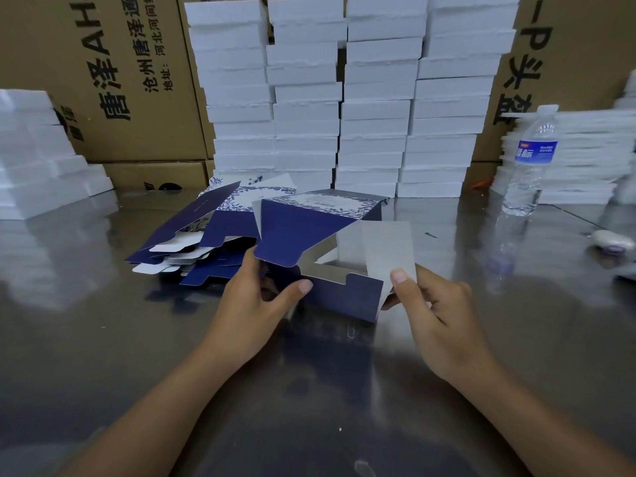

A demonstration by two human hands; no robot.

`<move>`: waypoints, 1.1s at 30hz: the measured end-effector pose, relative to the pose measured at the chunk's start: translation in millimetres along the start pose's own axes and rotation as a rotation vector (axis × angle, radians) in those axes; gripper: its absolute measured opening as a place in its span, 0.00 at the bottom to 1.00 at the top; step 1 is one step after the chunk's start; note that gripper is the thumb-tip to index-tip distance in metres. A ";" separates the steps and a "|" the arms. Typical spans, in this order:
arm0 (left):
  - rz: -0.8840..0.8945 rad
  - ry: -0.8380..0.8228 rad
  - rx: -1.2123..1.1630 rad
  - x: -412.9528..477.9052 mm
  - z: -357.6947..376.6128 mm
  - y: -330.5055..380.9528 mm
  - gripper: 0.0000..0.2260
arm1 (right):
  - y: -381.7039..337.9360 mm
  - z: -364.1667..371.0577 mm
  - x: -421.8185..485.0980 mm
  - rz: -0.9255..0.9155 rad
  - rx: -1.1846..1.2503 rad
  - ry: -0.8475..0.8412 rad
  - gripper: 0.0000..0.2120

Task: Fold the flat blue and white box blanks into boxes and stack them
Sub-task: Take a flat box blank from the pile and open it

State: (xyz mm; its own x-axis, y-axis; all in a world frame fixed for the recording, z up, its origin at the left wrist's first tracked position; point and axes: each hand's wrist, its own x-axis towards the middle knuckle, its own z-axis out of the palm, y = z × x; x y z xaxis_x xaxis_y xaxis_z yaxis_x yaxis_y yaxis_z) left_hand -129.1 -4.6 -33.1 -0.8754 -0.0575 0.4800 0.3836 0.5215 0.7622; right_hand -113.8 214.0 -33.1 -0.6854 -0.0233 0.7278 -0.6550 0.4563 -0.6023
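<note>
A half-opened blue and white box blank (303, 232) stands on the shiny metal table (103, 321) in front of me, its end flaps spread toward me. My left hand (254, 297) grips its lower blue flap, thumb on the flap's edge. My right hand (430, 304) pinches the grey-white side flap (389, 249) at the box's right. A loose pile of flat blue and white blanks (203, 235) lies just left of the box. Behind them rise tall stacks of white boxes (344, 108).
A water bottle (530, 160) stands at the right, with a stack of white sheets (585, 160) behind it and a small white object (612, 241) near the right edge. More white boxes (38, 156) sit at the left. Brown cartons (113, 74) line the back.
</note>
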 end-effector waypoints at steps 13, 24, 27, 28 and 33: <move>-0.042 0.020 -0.068 1.9 -1.4 1.1 0.27 | -8.1 3.3 -2.4 0.019 0.075 -0.132 0.17; 0.057 0.060 0.010 3.0 3.6 -4.6 0.04 | 2.1 0.5 -0.3 0.096 -0.231 -0.118 0.09; 0.086 0.065 0.026 2.8 5.0 -3.2 0.06 | 3.6 1.0 -0.9 0.185 -0.255 -0.172 0.15; 0.100 0.062 0.022 2.5 5.4 -1.8 0.07 | 3.9 1.1 -0.5 0.220 -0.261 -0.173 0.16; 0.073 0.082 -0.094 1.0 5.2 4.7 0.08 | 2.5 1.5 0.9 0.347 -0.373 -0.172 0.18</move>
State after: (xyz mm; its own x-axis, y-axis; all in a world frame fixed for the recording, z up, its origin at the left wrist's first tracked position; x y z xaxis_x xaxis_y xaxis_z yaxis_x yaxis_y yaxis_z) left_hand -129.8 2.2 -31.3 -0.8186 -0.0933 0.5668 0.4750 0.4449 0.7593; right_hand -116.5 213.8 -34.4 -0.9042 0.0544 0.4235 -0.2445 0.7472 -0.6180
